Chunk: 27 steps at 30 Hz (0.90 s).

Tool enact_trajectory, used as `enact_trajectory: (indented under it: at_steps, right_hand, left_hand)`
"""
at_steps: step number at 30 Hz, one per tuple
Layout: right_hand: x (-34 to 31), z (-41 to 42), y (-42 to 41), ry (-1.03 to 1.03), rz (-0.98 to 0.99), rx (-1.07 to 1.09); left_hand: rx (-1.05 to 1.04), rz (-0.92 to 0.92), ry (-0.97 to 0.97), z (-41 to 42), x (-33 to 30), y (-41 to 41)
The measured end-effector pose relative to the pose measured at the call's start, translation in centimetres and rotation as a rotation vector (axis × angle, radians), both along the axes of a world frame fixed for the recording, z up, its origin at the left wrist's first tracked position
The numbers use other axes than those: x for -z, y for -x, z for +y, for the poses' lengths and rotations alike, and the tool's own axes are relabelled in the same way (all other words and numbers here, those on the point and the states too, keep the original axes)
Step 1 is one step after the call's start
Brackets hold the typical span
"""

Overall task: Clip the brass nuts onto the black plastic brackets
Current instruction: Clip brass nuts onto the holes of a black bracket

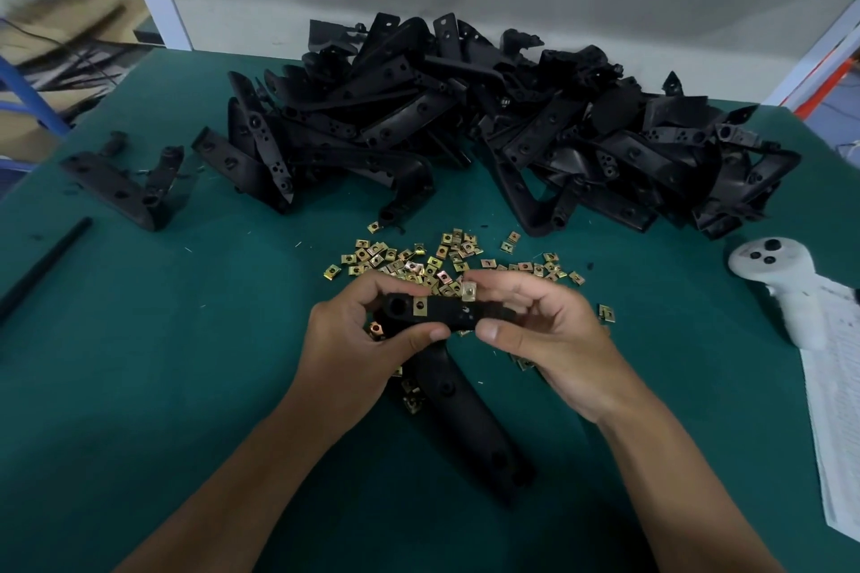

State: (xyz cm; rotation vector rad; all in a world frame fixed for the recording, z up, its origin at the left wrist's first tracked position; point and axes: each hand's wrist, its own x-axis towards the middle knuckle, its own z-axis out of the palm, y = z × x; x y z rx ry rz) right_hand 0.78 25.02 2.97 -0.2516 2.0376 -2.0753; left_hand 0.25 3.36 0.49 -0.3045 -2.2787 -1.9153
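Note:
I hold one black plastic bracket (446, 312) above the green table, its long arm (465, 414) hanging down toward me. My left hand (358, 340) grips the bracket's left end. One brass nut (420, 306) sits clipped on its top bar. My right hand (554, 335) pinches a second brass nut (469, 291) at the bar's upper edge while its thumb rests under the bracket. A scatter of loose brass nuts (419, 258) lies just beyond my hands. A big heap of black brackets (488, 121) fills the back of the table.
A single bracket (125, 181) lies apart at the left, with a thin black rod (42, 270) near the left edge. A white hand controller (782, 288) and a printed paper sheet (837, 409) lie at the right. A few nuts (412, 400) lie under the held bracket.

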Motion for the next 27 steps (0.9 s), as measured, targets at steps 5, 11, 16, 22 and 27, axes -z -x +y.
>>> enact_trajectory:
  at_steps: [5,11,16,22,27]
  right_hand:
    - [-0.3,-0.3,-0.2,-0.064,-0.008,0.014]
    - [-0.1,-0.4,-0.2,-0.075,0.067,0.052]
    - [0.4,-0.8,-0.3,-0.172,0.220,0.115]
    - [0.7,-1.2,-0.7,-0.294,0.390,0.187]
    - [0.2,-1.1,-0.4,-0.111,0.228,0.079]
  left_hand:
    - [0.013,0.010,-0.014,-0.1,0.0,-0.1]
    - [0.028,0.025,-0.014,0.0,-0.1,-0.2]
    - [0.019,0.012,-0.017,0.0,-0.1,-0.1]
    - [0.013,-0.014,-0.041,-0.1,0.0,0.0]
    - [0.013,-0.064,-0.119,-0.2,0.0,0.2]
